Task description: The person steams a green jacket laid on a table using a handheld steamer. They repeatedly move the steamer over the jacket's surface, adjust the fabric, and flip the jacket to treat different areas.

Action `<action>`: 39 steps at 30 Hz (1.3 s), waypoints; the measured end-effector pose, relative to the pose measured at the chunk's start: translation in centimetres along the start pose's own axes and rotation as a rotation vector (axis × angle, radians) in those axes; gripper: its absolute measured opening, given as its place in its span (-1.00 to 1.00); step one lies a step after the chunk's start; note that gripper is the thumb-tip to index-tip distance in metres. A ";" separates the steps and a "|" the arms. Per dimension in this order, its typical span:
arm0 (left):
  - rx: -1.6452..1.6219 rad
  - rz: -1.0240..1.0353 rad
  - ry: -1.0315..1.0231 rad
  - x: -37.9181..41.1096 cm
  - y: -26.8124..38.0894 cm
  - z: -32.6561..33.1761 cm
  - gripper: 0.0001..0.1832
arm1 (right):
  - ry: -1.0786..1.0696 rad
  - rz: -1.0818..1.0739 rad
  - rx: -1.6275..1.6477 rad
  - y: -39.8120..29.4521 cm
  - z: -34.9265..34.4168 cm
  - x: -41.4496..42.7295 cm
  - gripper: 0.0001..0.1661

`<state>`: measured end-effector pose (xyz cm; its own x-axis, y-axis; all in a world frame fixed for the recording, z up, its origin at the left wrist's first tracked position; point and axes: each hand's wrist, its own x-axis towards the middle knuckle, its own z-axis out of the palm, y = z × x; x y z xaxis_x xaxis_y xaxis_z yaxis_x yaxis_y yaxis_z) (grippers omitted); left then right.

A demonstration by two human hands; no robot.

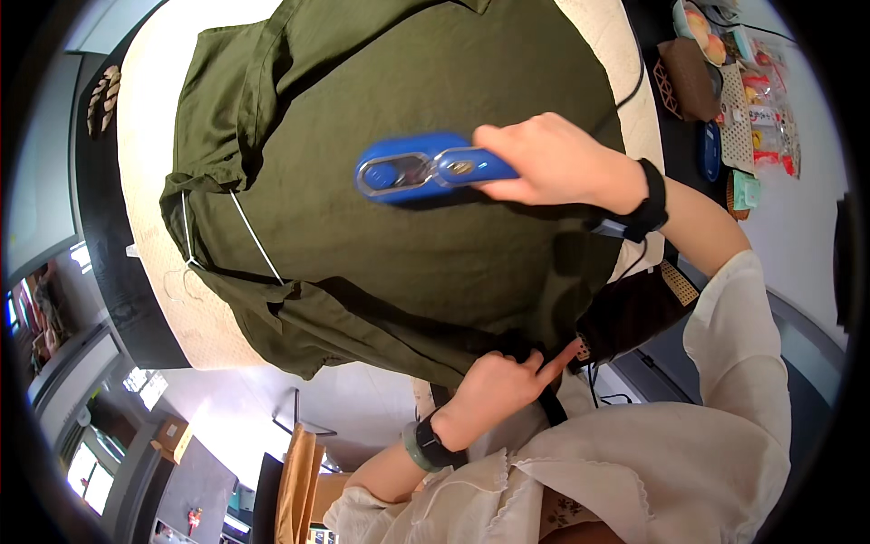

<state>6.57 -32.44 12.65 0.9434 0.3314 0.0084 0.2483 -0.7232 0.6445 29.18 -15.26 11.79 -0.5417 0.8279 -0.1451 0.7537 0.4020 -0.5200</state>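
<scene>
An olive-green shirt (pixel 408 245) lies spread over a padded cream-coloured surface (pixel 146 136). My right hand (pixel 544 160) grips the handle of a blue handheld garment steamer (pixel 408 170), whose head is over the middle of the cloth. Motion blurs it, and whether it touches the fabric is hard to see. Along the garment's near edge, my left hand (pixel 499 384) has its fingers curled on the cloth and its index finger stretched to the right. The arms of a white wire hanger (pixel 255 234) show inside the shirt; its hook rests on the pad at left.
A black cord (pixel 639 75) runs along the pad's right side. Beyond it stand a bowl of peaches (pixel 700 34), a brown pouch (pixel 688 78), a blue case (pixel 709 151) and packaged snacks (pixel 764 115). Brown paper bags (pixel 299 476) stand at lower left, below the pad.
</scene>
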 end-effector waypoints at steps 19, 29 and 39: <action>-0.063 0.058 0.024 0.4 0.3 -1.2 -0.40 | -0.202 0.268 0.013 2.0 -3.6 -10.2 -0.59; -0.243 0.090 0.047 2.1 1.5 0.9 -0.63 | -0.161 0.010 -0.082 -4.8 2.7 -6.8 -0.52; -0.550 -0.310 -0.278 4.0 3.3 1.1 -0.63 | -0.184 0.419 -0.048 -0.6 -0.1 -14.6 -0.52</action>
<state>11.45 -34.18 13.93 0.8866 0.2526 -0.3874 0.4369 -0.1829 0.8807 36.72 -27.54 14.32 -0.2405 0.8416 -0.4835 0.9357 0.0686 -0.3461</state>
